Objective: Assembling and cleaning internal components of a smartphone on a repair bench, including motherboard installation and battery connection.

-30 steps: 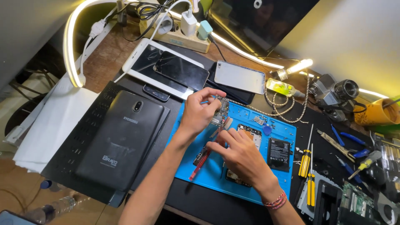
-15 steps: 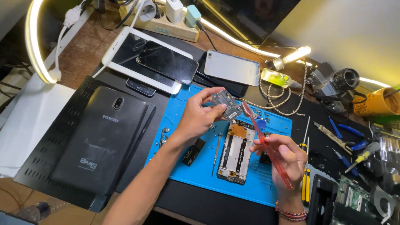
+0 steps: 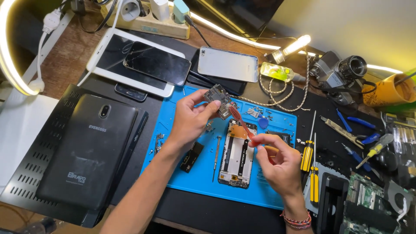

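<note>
Circuit board (image 3: 219, 100) pinched in left hand (image 3: 188, 121), raised over blue mat (image 3: 199, 173); right hand (image 3: 277, 162) grips red toothbrush (image 3: 241, 123), bristles vs. board for scrubbing.

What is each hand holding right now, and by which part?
Left hand pinches the small circuit board by its lower edge. Right hand grips the red brush by its handle.

Dark cracked phone screen (image 3: 157, 63) lying on white tablet's dark screen (image 3: 110, 52), upper left

Cluttered wooden desk (image 3: 65, 65) under glowing light strip (image 3: 8, 65), pale wall (image 3: 355, 21).
</note>
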